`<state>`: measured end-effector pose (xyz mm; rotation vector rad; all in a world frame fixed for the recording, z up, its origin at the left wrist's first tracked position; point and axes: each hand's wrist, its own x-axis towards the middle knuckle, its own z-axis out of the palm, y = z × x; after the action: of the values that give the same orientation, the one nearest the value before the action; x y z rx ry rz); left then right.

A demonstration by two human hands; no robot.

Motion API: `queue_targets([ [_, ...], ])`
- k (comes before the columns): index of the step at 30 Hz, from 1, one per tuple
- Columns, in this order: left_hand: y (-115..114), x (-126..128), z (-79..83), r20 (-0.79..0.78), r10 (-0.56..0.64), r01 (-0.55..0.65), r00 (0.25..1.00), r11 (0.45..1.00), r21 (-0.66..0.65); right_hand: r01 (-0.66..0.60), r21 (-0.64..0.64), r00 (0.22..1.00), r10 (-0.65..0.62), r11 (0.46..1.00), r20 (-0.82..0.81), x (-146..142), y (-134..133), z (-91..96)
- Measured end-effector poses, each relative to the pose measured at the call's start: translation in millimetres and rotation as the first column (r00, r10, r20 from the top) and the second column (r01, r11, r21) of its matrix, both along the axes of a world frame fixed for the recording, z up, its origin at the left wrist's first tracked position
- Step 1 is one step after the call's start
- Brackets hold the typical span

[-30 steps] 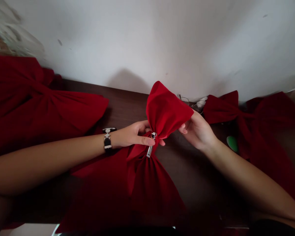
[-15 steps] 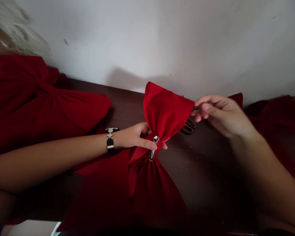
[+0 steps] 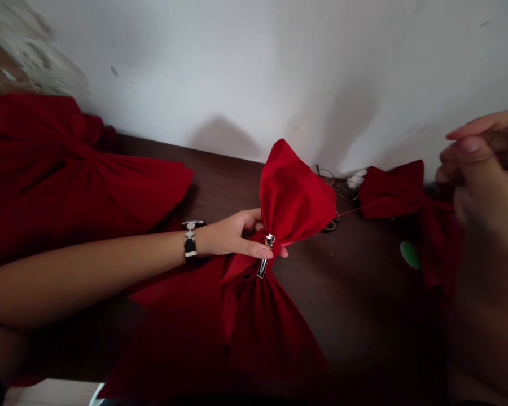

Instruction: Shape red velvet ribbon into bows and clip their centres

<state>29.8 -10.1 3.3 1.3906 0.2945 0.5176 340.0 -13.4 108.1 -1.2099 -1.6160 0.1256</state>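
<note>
My left hand (image 3: pixel 231 234) is closed around the gathered middle of a red velvet bow (image 3: pixel 292 192), thumb just beside a metal clip (image 3: pixel 265 258). The bow lies on the dark wooden surface (image 3: pixel 355 299), between another red bow (image 3: pixel 76 175) and a third red bow (image 3: pixel 395 192). My right hand (image 3: pixel 482 169) is up at the far right, fingers pinched together; a fine red thread (image 3: pixel 364 207) runs that way, but I cannot tell whether they grip it. A hard tug could snap the thread or drag the gathers loose from my left hand, letting the clip slip.
</note>
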Motion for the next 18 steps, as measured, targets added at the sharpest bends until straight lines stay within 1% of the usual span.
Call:
queue_targets([
  [2, 0.3, -0.2, 0.7, 0.011, 0.011, -0.011, 1.000, 1.000, 0.007, 0.029, 0.095, 1.000, -0.028, 0.995, -0.013, -9.8, 0.6, -4.6],
  [3, 0.5, -0.3, 1.0, 0.018, 0.014, -0.014, 1.000, 1.000, 0.015, 0.028, 0.115, 0.999, -0.026, 0.993, -0.019, -13.0, 1.0, -6.1],
  [4, 0.6, -0.4, 1.2, 0.021, 0.014, -0.014, 1.000, 1.000, 0.024, 0.018, 0.109, 1.000, -0.015, 0.994, -0.023, -14.9, 1.6, -7.1],
  [6, 0.8, -0.7, 1.3, 0.019, 0.011, -0.011, 1.000, 0.999, 0.040, -0.030, 0.041, 0.998, 0.032, 0.999, -0.049, -15.1, 2.8, -7.8],
  [7, 0.8, -0.9, 1.4, 0.012, 0.009, -0.009, 1.000, 0.999, 0.045, -0.062, -0.018, 0.996, 0.060, 0.998, -0.069, -13.5, 3.6, -7.8],
  [9, 0.5, -1.3, 1.4, 0.000, 0.004, -0.004, 1.000, 0.999, 0.048, -0.118, -0.142, 0.988, 0.103, 0.983, -0.111, -8.4, 6.0, -8.2],
  [10, 0.4, -1.3, 1.5, -0.001, 0.006, -0.006, 1.000, 0.999, 0.045, -0.139, -0.177, 0.985, 0.119, 0.974, -0.122, -5.3, 7.7, -8.8],
  [11, 0.2, -1.3, 1.6, -0.001, 0.012, -0.012, 1.000, 0.999, 0.039, -0.148, -0.181, 0.985, 0.129, 0.972, -0.114, -2.1, 9.5, -9.8],
  [15, 0.4, -0.7, 2.3, 0.002, 0.057, -0.057, 0.998, 0.998, 0.017, -0.120, -0.075, 0.992, 0.123, 0.990, 0.027, 5.0, 15.6, -14.9],
  [17, 0.6, -0.5, 2.6, 0.008, 0.077, -0.078, 0.997, 0.997, 0.021, -0.086, -0.074, 0.992, 0.093, 0.993, 0.087, 3.7, 15.5, -16.2],
  [18, 0.7, -0.6, 2.8, 0.013, 0.083, -0.083, 0.996, 0.996, 0.028, -0.076, -0.102, 0.991, 0.086, 0.992, 0.100, 2.1, 14.6, -16.3],
])
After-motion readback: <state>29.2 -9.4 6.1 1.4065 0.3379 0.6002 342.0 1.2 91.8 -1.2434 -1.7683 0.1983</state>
